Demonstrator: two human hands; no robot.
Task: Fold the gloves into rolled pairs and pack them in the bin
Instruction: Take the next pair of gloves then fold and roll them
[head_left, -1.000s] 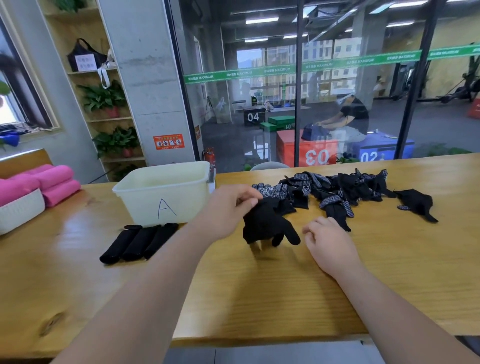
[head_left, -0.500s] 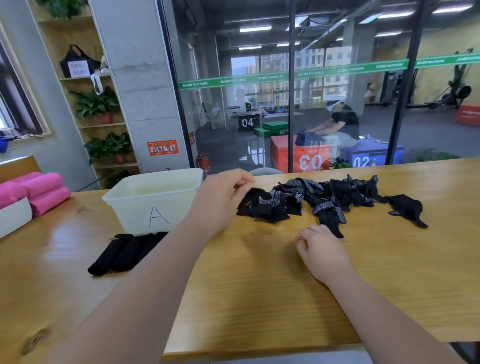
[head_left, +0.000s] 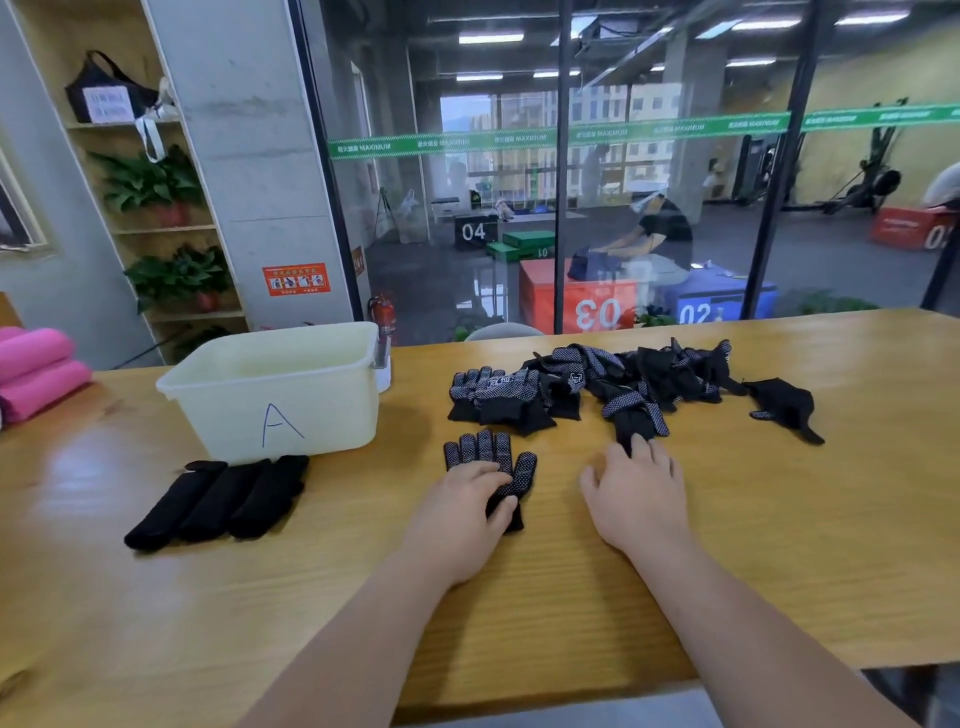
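Observation:
A black glove with white grip dots (head_left: 488, 451) lies flat on the wooden table (head_left: 779, 545), fingers pointing away from me. My left hand (head_left: 462, 514) rests on its cuff end, thumb laid across the glove. My right hand (head_left: 636, 496) lies palm down beside it, fingertips touching a glove at the near edge of the loose glove pile (head_left: 597, 384). Another single glove (head_left: 784, 408) sits apart to the right. The cream bin marked "A" (head_left: 280, 395) stands at the left, with three rolled black pairs (head_left: 218, 501) lying in front of it.
Pink rolled towels (head_left: 36, 371) lie at the far left edge of the table. A glass wall runs right behind the table's far edge. Bare wood stretches along the near side and the right.
My left hand drew one glove out of the pile toward me and laid it flat on the table. My right hand shifted slightly forward to the pile's edge. The view tilted down.

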